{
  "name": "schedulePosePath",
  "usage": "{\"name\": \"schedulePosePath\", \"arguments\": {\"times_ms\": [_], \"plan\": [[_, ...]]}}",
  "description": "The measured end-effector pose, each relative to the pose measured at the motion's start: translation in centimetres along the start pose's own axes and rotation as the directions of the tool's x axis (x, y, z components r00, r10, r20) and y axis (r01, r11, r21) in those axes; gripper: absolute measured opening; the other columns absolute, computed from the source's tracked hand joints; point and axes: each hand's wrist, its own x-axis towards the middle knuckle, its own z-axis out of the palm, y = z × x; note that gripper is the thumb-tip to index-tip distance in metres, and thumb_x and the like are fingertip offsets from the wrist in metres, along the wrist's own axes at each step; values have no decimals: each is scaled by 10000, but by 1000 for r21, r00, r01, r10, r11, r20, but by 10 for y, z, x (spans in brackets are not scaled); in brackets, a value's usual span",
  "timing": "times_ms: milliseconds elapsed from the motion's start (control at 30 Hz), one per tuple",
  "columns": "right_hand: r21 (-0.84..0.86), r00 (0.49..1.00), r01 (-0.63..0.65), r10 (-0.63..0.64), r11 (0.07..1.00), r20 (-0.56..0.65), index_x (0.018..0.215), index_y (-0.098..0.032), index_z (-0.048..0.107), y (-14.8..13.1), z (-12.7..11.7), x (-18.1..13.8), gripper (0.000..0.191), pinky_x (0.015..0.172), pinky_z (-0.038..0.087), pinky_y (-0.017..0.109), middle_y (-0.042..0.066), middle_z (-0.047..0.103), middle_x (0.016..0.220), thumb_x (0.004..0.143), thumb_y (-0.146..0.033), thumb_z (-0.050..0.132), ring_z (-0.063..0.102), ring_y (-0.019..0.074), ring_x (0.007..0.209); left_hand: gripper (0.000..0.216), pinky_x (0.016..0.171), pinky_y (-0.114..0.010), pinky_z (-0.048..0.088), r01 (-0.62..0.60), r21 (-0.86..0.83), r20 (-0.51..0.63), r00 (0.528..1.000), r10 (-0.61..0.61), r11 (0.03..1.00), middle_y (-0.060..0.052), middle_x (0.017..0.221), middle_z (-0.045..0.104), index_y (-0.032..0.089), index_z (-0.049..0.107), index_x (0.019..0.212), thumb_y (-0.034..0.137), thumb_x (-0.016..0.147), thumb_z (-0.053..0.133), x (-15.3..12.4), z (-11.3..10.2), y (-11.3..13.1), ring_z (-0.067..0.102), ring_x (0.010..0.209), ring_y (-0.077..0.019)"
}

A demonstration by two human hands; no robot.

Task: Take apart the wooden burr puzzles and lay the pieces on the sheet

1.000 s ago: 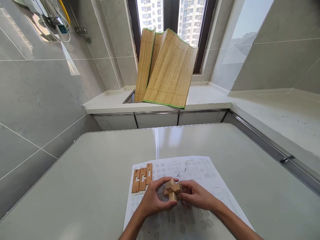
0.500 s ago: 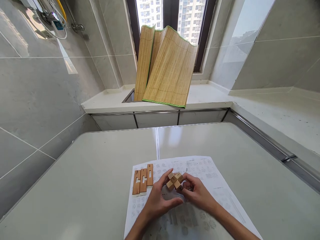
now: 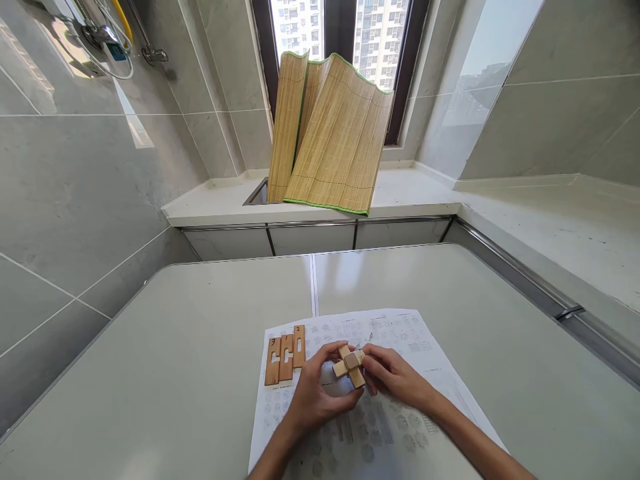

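Observation:
A small wooden burr puzzle [image 3: 352, 362], made of crossed light blocks, is held between my two hands above a printed sheet [image 3: 395, 333]. My left hand [image 3: 320, 387] grips it from the left, with fingers behind it and the thumb at its near end. On the other side, my right hand [image 3: 393, 377] pinches its right arm between thumb and fingers. Left of my hands, three flat slotted wooden pieces lie side by side on the sheet: one marked 2 [image 3: 299, 347], a middle one [image 3: 286, 358] and an outer one [image 3: 273, 363].
The sheet lies on a pale table [image 3: 200, 347] with a seam [image 3: 315, 287] down its middle. Beyond the table's far edge, a white ledge [image 3: 420, 193] carries a folded bamboo mat [image 3: 340, 140] before a window. Tiled walls [image 3: 90, 187] stand at both sides.
The puzzle has been turned in my hands, so a different face points up. My right fingers have shifted onto its right arm, and my left thumb now meets its near end.

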Motion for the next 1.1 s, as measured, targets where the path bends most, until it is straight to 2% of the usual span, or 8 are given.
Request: {"name": "schedulePosePath", "arguments": {"times_ms": [67,133,333,467,600,767,933,1100], "plan": [[74,998,-34,31,997,52,879,-199,592,3,0,0,440,547,355,253,-42,584,608,1047,-601,523,437,111,507,650,1023,-396,558,-10,13,15,1000,10,1000,-64,1298,723,271,626,1347,204,736,841,-1,-1,-1,699,1144,-266],[145,991,-69,51,987,122,862,-193,586,5,-1,1,440,508,350,236,-29,610,630,1025,-601,561,457,105,496,653,1023,-394,553,-16,-5,28,999,16,1000,-61,1261,732,266,648,1332,245,720,873,-2,-2,-2,693,1145,-276],[196,957,-120,61,973,285,981,-141,685,0,-3,-1,501,448,405,218,26,646,740,966,-638,622,572,126,536,538,1030,-414,533,-40,-122,56,997,47,992,-83,1188,740,225,719,1205,368,714,886,0,-4,-2,685,1112,-297],[156,970,-60,21,986,241,1030,-139,729,-1,-3,-3,492,478,370,206,1,601,719,959,-621,660,529,106,555,520,998,-404,531,-47,-105,41,998,51,993,-84,1174,733,224,727,1159,395,702,907,2,-6,0,682,1087,-292],[47,981,-14,4,999,195,953,-151,746,-1,-2,-4,462,504,342,230,-15,573,653,961,-606,667,475,110,539,555,960,-399,531,-65,-58,11,998,66,996,-78,1126,734,228,732,1159,417,675,926,1,-7,4,673,1029,-279],[31,988,72,-76,997,135,913,-175,740,-8,5,-5,401,570,382,262,0,608,702,990,-558,649,474,128,586,594,899,-376,530,-104,3,-24,994,104,995,-69,1079,734,232,736,1167,434,650,946,0,-8,3,665,975,-265],[142,985,30,-53,989,163,1000,-164,682,0,10,-7,459,562,390,257,-18,582,684,994,-618,615,474,119,559,481,942,-379,531,-89,-33,-8,996,89,995,-67,1118,735,231,733,1154,386,725,886,-1,-7,1,679,1039,-273],[366,982,-59,-13,929,189,874,-177,596,11,16,-7,447,532,375,251,-62,497,603,985,-608,636,440,102,496,518,984,-403,536,-101,-62,-20,995,100,993,-75,1143,736,225,729,1173,407,716,893,-2,-4,1,682,1051,-280]]}}
